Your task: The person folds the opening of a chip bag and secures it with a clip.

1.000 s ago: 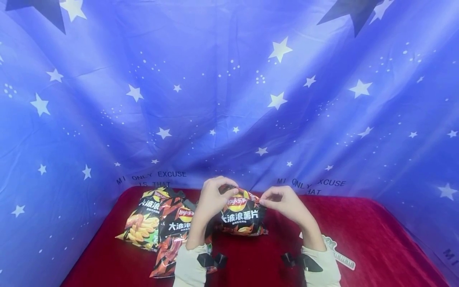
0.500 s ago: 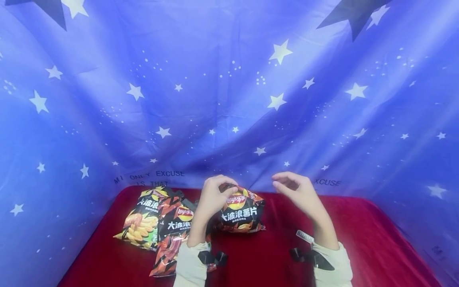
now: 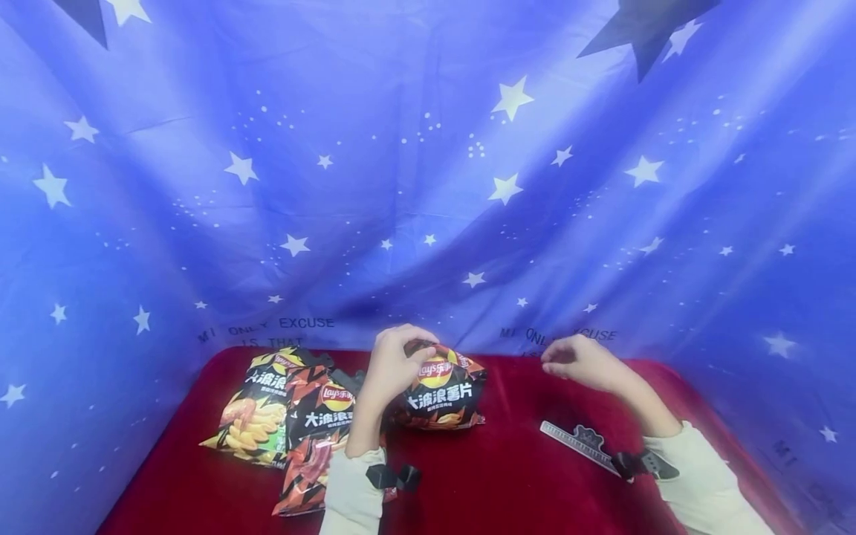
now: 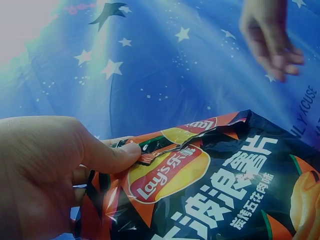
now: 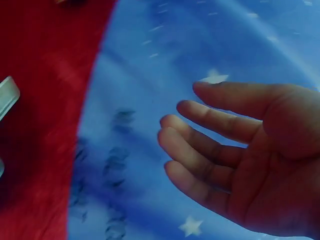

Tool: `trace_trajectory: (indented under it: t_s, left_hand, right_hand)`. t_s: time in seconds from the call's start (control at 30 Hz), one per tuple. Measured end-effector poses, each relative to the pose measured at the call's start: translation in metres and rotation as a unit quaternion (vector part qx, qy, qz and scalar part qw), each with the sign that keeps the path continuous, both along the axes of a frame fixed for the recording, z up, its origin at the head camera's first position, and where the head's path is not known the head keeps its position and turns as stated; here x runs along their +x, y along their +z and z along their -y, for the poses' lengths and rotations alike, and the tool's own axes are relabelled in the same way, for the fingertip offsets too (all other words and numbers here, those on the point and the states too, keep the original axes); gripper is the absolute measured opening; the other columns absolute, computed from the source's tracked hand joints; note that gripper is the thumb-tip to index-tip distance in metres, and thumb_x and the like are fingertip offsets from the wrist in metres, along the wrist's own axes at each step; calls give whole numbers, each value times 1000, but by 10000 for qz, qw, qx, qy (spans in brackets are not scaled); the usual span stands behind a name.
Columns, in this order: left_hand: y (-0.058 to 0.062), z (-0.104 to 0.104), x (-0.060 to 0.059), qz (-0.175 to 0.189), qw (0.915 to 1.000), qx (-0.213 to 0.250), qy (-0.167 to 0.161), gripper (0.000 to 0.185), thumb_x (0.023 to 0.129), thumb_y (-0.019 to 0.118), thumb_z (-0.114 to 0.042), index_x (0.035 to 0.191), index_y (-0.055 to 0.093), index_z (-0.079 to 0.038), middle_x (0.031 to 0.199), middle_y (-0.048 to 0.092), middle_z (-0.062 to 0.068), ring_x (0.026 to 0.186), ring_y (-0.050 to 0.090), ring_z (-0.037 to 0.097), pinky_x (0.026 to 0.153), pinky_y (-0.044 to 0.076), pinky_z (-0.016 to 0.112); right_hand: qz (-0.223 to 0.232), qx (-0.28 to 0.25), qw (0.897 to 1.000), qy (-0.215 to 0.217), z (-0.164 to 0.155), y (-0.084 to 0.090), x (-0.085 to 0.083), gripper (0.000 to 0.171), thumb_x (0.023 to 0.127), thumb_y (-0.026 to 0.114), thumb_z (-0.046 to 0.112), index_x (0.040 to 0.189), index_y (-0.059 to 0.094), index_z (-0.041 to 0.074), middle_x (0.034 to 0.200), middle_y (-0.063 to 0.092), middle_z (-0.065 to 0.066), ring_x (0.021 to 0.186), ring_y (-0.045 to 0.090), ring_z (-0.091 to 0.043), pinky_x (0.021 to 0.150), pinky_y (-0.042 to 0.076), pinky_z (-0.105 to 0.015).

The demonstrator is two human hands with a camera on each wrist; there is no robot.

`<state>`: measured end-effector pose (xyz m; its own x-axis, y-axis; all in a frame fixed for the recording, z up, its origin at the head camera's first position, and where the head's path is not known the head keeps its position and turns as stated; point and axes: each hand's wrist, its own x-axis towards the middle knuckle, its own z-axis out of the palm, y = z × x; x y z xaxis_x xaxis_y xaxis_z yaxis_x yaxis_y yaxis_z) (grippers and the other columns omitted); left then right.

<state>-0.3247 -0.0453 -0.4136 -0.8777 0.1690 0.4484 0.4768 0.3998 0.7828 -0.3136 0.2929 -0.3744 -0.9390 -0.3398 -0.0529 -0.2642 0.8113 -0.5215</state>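
Observation:
My left hand (image 3: 394,371) grips a black-and-orange bag of potato chips (image 3: 444,394) by its upper left corner. In the left wrist view, the thumb presses on the folded-over top edge of the chip bag (image 4: 200,180), with the other fingers behind it. My right hand (image 3: 585,362) is raised to the right of the bag, apart from it. Seen in the right wrist view, the right hand (image 5: 250,155) has its fingers loosely extended and holds nothing. Below it on the red cloth lies a clear clip (image 3: 580,446) with ruler markings, its lower end overlapped by the wrist strap.
Two more chip bags lie at the left, a yellow-and-black one (image 3: 254,416) and an orange-and-black one (image 3: 310,461), with dark strips at their tops. The table (image 3: 508,475) has a red velvet cover. A blue star-printed curtain (image 3: 428,186) surrounds its back and sides.
My right hand has let go of the bag's right corner and moved away to the right, uncovering more of the clip. The left hand keeps its grip on the bag.

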Motion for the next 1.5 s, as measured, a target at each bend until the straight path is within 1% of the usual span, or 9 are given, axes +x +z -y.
trace_trajectory:
  t_s: [0.1, 0.2, 0.37, 0.53, 0.67, 0.9, 1.2, 1.37, 1.5]
  left_hand:
    - [0, 1, 0, 12, 10000, -42, 3, 14, 86, 79, -6, 97, 80, -15, 90, 75, -3, 85, 64, 12, 83, 51, 34]
    - [0, 2, 0, -7, 10000, -75, 6, 14, 85, 80, -6, 98, 81, -13, 90, 75, -2, 88, 66, 13, 83, 51, 33]
    - [0, 1, 0, -26, 10000, -34, -3, 15, 85, 80, -6, 96, 81, -17, 90, 75, -4, 90, 67, 12, 85, 53, 34]
    - [0, 0, 0, -107, 9999, -18, -7, 16, 85, 80, -6, 95, 81, -18, 90, 76, -4, 91, 68, 13, 87, 53, 36]
    - [1, 0, 1, -120, 9999, -14, -20, 15, 85, 80, -6, 95, 81, -18, 90, 76, -4, 91, 68, 13, 87, 53, 36]
    - [1, 0, 2, -17, 10000, -26, -21, 16, 85, 80, -6, 96, 81, -18, 91, 76, -3, 91, 68, 14, 89, 52, 38]
    - [0, -2, 0, -41, 10000, -25, -37, 17, 85, 80, -6, 97, 81, -19, 92, 76, -4, 93, 68, 15, 96, 50, 43]
    - [0, -3, 0, -34, 10000, -73, -15, 17, 85, 80, -8, 97, 80, -20, 91, 75, -5, 93, 67, 16, 100, 44, 45]
    - [-1, -1, -1, -74, 9999, -93, 2, 17, 85, 80, -8, 97, 81, -20, 90, 75, -5, 90, 66, 15, 97, 44, 43]
  right_hand:
    - [390, 167, 9991, 49, -11, -11, 2, 14, 90, 72, 10, 100, 71, -1, 83, 72, -5, 71, 63, -14, 65, 56, -31]
    - [549, 393, 9977, 46, -21, -21, 6, 10, 88, 73, 7, 94, 71, 0, 78, 70, -3, 69, 62, -13, 62, 54, -28]
    - [491, 858, 9951, -29, -35, -34, 11, 7, 82, 77, 5, 85, 71, 3, 73, 67, 0, 66, 59, -11, 60, 52, -27]
    - [666, 744, 9949, -112, -47, -46, 16, 11, 76, 81, 0, 81, 71, 1, 64, 64, -1, 58, 59, -13, 55, 52, -26]
    - [887, 622, 9941, -102, -54, -54, 17, 12, 73, 80, -3, 80, 71, -1, 63, 65, -1, 56, 60, -14, 53, 53, -28]
    - [800, 499, 9955, 55, -58, -66, 18, 15, 64, 70, -13, 70, 72, 1, 60, 67, -3, 53, 59, -14, 49, 51, -26]
    - [820, 608, 9948, 5, -62, -79, 18, 15, 60, 72, -10, 66, 68, 3, 57, 62, 2, 52, 54, -10, 48, 48, -25]
    - [772, 689, 9946, -18, -60, -78, 18, 18, 58, 68, -11, 63, 67, 6, 56, 61, 4, 52, 52, -9, 48, 45, -24]
    - [1156, 338, 9927, 117, -59, -72, 18, 18, 59, 65, -14, 66, 65, 2, 59, 61, 2, 54, 51, -9, 49, 41, -21]
